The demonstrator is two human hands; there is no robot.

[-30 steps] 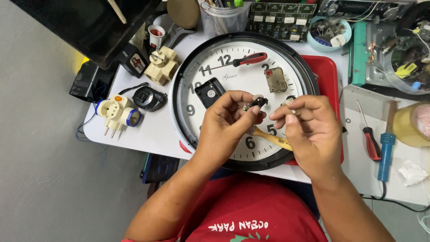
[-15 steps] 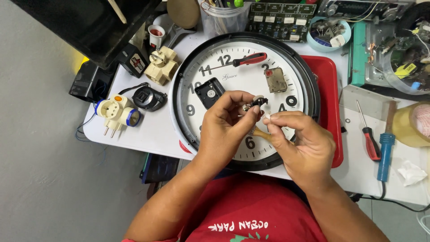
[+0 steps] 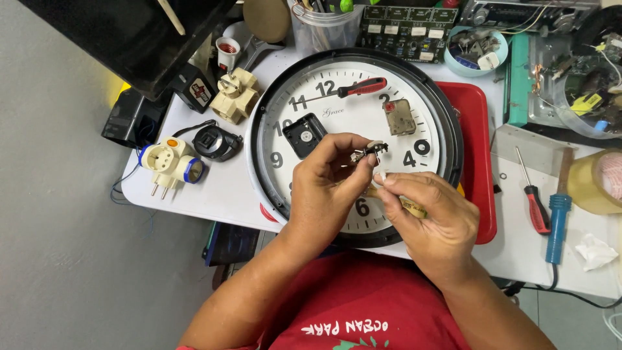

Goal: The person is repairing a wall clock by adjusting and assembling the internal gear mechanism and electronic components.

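two hands work over one big round wall clock (image 3: 337, 116) lying face up on the white table (image 3: 220, 194). the left hand (image 3: 327, 185) has its grip pressed together on one small dark metal part (image 3: 370, 151), pinched between thumb and fingertips; the part is tiny, black with a pale silvery end, its detail too small to tell. the right hand (image 3: 427, 217) sits just beside and below that grip, fingers pinching a slim pale tool (image 3: 413, 208) whose white tip comes up close to the part. beyond the grip, on the clock face, lie one black square clock movement (image 3: 304, 135), one brownish square piece (image 3: 398, 117) and one red-handled screwdriver (image 3: 353, 89). to the right of the grip, well apart, lie a second, smaller red screwdriver (image 3: 532, 201) and one blue-handled tool (image 3: 556, 217). to the left stand two cream plug adapters (image 3: 170, 163), the other (image 3: 233, 96) further off, and one red tray (image 3: 476, 149) under the clock's right edge.
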